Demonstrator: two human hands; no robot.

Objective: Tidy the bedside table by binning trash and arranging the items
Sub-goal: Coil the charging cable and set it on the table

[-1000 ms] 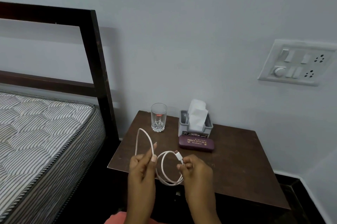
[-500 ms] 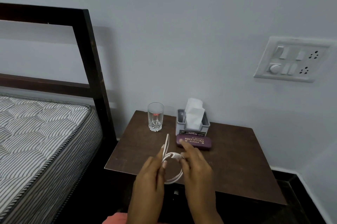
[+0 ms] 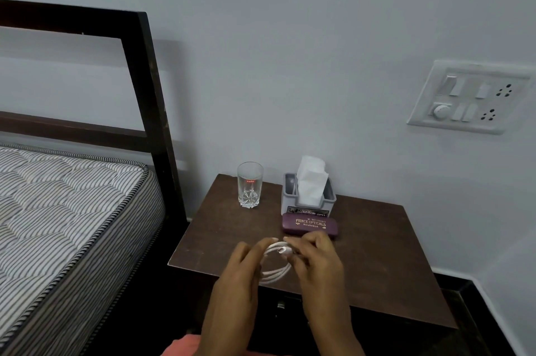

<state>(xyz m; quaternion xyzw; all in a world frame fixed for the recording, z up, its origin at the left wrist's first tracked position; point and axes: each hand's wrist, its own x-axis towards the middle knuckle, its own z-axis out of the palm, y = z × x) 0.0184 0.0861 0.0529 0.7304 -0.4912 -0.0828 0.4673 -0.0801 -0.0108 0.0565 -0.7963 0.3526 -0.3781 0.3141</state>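
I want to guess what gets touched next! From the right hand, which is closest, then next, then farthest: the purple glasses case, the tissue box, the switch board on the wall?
1. Purple glasses case: just behind the right hand.
2. Tissue box: behind the case, near the wall.
3. Switch board: up on the wall, far right.

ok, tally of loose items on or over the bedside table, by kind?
Drinking glass: 1
Tissue holder: 1
Spectacle case: 1
White cable, coiled, held by left hand and right hand: 1
Total: 4

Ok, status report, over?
Left hand and right hand both gripping coiled white charging cable. Held over dark wooden bedside table. Nothing blocking.
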